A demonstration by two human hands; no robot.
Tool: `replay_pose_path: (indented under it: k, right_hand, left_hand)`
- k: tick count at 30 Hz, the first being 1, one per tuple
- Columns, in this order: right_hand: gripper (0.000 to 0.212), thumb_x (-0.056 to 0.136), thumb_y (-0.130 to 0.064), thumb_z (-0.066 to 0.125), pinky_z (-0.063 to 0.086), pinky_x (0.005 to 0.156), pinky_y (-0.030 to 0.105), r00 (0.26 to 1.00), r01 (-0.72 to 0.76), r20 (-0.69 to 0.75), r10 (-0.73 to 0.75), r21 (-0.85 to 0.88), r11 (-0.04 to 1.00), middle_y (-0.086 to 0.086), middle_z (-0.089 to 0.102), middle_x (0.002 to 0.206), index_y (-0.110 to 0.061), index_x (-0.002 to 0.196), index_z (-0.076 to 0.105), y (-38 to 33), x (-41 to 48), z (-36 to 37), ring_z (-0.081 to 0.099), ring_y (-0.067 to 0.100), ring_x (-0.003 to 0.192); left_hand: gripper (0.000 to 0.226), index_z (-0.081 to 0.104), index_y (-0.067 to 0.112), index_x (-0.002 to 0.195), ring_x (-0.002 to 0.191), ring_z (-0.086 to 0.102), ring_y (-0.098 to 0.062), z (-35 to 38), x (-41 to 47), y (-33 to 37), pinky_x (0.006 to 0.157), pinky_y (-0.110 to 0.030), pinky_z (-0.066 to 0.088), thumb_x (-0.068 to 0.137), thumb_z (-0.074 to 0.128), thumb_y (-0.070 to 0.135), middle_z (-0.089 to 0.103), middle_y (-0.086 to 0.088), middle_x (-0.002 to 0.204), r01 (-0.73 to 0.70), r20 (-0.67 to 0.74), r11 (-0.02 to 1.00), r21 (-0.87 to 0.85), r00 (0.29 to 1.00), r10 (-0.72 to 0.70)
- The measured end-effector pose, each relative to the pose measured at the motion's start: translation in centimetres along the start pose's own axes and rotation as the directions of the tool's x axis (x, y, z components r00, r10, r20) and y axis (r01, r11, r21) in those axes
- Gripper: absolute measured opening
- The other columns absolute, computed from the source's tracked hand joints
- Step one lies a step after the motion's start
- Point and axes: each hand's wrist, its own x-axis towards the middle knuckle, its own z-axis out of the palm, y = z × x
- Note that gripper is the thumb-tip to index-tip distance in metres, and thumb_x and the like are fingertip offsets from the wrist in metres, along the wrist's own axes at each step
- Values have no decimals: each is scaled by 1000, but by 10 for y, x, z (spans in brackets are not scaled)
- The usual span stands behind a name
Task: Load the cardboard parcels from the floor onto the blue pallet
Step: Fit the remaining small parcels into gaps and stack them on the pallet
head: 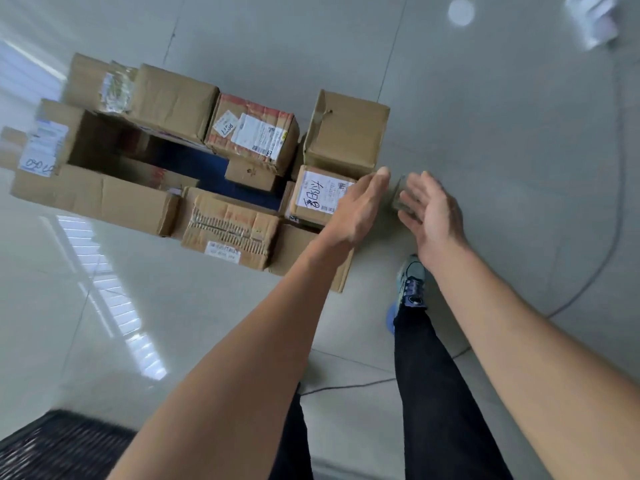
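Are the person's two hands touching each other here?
Apart. The head view shows floor between the open left hand and the open right hand.

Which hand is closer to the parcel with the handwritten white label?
Left. The left hand overlaps the right edge of the labelled parcel in view; the right hand is farther right, over the floor, clear of it.

Blue pallet [204,164] mostly beneath cardboard parcels [173,98]; blurred white item [592,19] cropped top right.
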Motion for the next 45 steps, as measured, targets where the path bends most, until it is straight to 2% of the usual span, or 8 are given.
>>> replay_pose_path:
  k: [7,13,17,23,30,37,42,45]
  right_hand:
    - [40,105,-44,48,50,100,33,993,-118,-26,116,-105,987,-3,61,142,-19,133,63,13,119,-86,61,10,124]
    - [45,107,-45,42,45,101,34,982,-167,39,183,-259,951,-4,60,144,-17,139,60,32,241,-121,57,10,125]
    - [27,107,-43,44,44,108,39,981,-156,55,188,-362,919,-4,62,131,-26,111,64,49,318,-129,57,10,118]
    - [52,106,-50,41,36,116,42,966,-145,109,235,-523,840,-1,53,151,-16,143,57,88,407,-128,47,15,138]
    - [38,106,-46,40,37,66,17,977,-68,109,185,-659,749,-16,54,80,-25,77,53,120,455,-110,45,-3,69]
    - [57,105,-57,34,27,94,27,949,-52,196,247,-676,735,-1,65,127,-16,133,63,126,464,-102,51,14,118]
    - [54,105,-61,33,34,82,25,951,-107,156,267,-645,757,-16,64,98,-22,96,70,118,442,-109,55,8,100]
    - [54,106,-60,31,37,79,24,958,-108,154,243,-591,799,-11,69,109,-25,105,73,103,415,-117,58,4,100]
  left_hand:
    - [68,42,23,157,147,36,-16,113,82,-34,111,-30,26,105,36,65,39,-1,164,226,-16,969,-99,973,-229]
    - [72,38,26,159,150,33,-26,167,165,-87,122,-54,31,102,35,70,34,-1,166,449,-99,840,-305,862,-497]
    - [72,34,24,160,152,32,-24,195,222,-128,123,-53,30,103,35,68,32,0,167,494,-112,740,-456,793,-598]
    - [63,28,28,162,153,27,-19,217,296,-178,125,-50,27,108,29,60,27,3,169,475,-116,638,-606,741,-662]
    - [75,20,28,165,151,31,-24,223,341,-216,123,-50,29,102,36,66,25,1,170,501,-159,534,-681,611,-775]
    - [66,41,24,157,144,41,-19,219,348,-217,121,-44,31,105,30,65,44,0,161,453,-158,546,-705,650,-744]
    - [63,40,28,157,144,43,-20,215,332,-199,120,-46,29,107,25,64,48,-1,158,400,-146,538,-742,687,-712]
    - [66,33,34,160,146,42,-22,209,310,-180,121,-50,30,104,25,69,45,0,160,385,-153,556,-737,706,-691]
